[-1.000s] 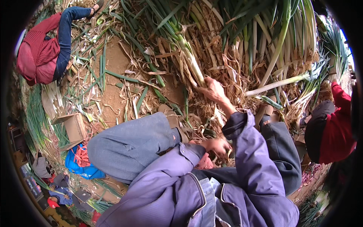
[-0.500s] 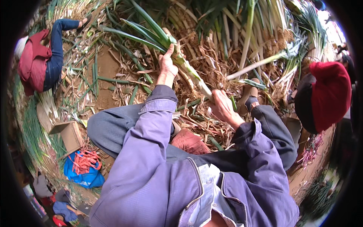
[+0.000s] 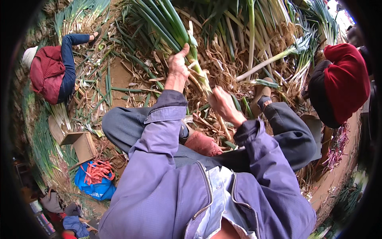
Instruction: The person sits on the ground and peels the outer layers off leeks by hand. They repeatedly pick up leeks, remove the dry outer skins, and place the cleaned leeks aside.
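Note:
My left hand (image 3: 178, 71) is closed round the upper stalk of a large green onion (image 3: 203, 83), just below its long green leaves, which point up and away. Lower on the same stalk my right hand (image 3: 225, 105) is closed, its fingers bent against the stalk. A pale, root-like strip (image 3: 221, 124) hangs down below that hand; whether it is the stalk's end or peeled skin I cannot tell. Part of the stalk is hidden behind my right fingers. Brown, dry peelings (image 3: 203, 129) lie under both hands, between my legs.
A large heap of green onions (image 3: 274, 24) lies ahead. One loose green onion (image 3: 266, 64) rests across it at the right. Nearby sit a person in a red head covering (image 3: 346, 83) and another in a red top (image 3: 47, 75). A cardboard box (image 3: 82, 145) and blue bag (image 3: 93, 185) stand left.
My right hand has moved up and to the left, nearer my left hand. The onion's leaves now point more steeply away, and the pale strip shows below my right hand.

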The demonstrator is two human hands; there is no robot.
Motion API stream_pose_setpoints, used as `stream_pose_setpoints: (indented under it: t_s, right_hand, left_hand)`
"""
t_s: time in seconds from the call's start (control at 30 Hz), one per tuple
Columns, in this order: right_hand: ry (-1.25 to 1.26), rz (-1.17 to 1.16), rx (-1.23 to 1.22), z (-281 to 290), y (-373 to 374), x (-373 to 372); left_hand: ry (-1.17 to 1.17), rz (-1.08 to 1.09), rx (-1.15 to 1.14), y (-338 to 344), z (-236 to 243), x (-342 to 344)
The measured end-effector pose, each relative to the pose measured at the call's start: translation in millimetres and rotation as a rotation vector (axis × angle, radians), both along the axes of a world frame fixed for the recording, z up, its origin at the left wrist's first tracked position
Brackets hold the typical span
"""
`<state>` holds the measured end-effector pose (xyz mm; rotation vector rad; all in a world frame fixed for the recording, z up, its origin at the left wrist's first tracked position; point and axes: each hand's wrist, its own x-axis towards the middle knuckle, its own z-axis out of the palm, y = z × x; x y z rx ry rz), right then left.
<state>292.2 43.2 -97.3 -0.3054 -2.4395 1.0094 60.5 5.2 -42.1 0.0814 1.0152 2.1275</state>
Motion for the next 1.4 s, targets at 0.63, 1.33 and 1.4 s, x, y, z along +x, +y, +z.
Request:
stream_pose_setpoints:
  t_s: [0.63, 1.33, 1.4]
  right_hand:
    - [-1.193, 0.305, 0.013, -157, -20, 194]
    - [0.028, 0.319, -0.674, 131, 3, -99]
    - [-0.072, -0.098, -0.155, 134, 7, -96]
  left_hand:
    - [0.159, 0.217, -0.043, 3, 74, -169]
    - [0.063, -0.546, 0.832, -7, 149, -89]
    - [0.298, -0.023, 0.363, -3, 144, -57]
